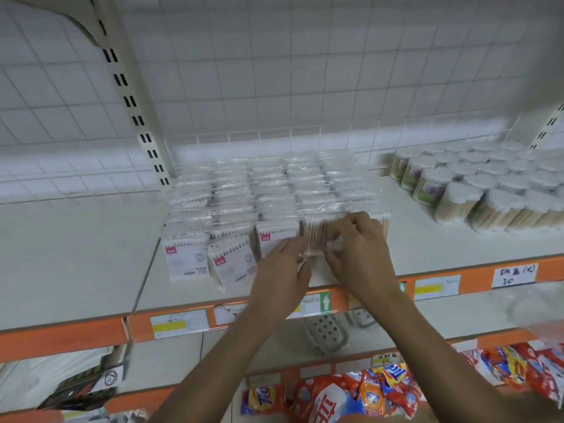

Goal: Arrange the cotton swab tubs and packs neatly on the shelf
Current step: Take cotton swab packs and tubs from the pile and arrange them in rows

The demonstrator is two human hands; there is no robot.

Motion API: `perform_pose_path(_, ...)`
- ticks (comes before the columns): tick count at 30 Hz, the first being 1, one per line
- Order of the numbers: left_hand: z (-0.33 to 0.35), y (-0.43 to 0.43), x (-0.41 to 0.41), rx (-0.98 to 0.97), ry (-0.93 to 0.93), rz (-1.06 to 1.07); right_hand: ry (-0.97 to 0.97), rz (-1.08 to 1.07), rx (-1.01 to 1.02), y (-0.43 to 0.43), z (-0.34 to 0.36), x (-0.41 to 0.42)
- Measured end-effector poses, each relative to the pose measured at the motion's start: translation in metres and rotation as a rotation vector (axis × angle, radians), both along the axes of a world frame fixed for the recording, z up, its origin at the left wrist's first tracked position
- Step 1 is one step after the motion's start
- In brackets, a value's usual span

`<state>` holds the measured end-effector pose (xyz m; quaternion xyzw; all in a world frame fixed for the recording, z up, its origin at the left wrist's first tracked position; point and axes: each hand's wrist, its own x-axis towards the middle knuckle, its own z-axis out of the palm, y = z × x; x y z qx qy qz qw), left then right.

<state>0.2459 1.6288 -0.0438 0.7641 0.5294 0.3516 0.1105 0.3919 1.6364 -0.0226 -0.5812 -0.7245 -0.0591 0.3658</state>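
Rows of flat cotton swab packs [268, 190] in clear wrap stand on the white shelf [427, 239], centre. Two front packs [186, 257] at the left lean out of line. Round cotton swab tubs [476, 184] with wooden sticks cluster at the right. Both hands meet at the front pack [316, 236] of the right-hand rows. My right hand [357, 248] curls over its top and right side. The fingers of my left hand [283, 270] pinch its lower left corner. The image is blurred.
An orange price rail [470, 282] with labels runs along the shelf's front edge. A slotted upright [143, 117] stands at the left, wire grid behind. Below are a grey perforated plastic item [326, 334] and colourful detergent bags [375, 389]. Bare shelf lies left of the packs.
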Motion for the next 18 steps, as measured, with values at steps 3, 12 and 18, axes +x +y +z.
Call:
perform_pose_path(3,0.004,0.000,0.010,0.000,-0.047,0.023,0.054,0.049,0.044,-0.002,0.013,0.015)
perform_pose_path(12,0.016,-0.003,0.028,-0.065,-0.201,0.052,0.305,0.225,-0.108,0.010,0.018,0.039)
perform_pose_path(18,0.008,0.001,0.026,-0.036,-0.185,0.156,0.295,0.221,-0.110,0.022,0.002,0.039)
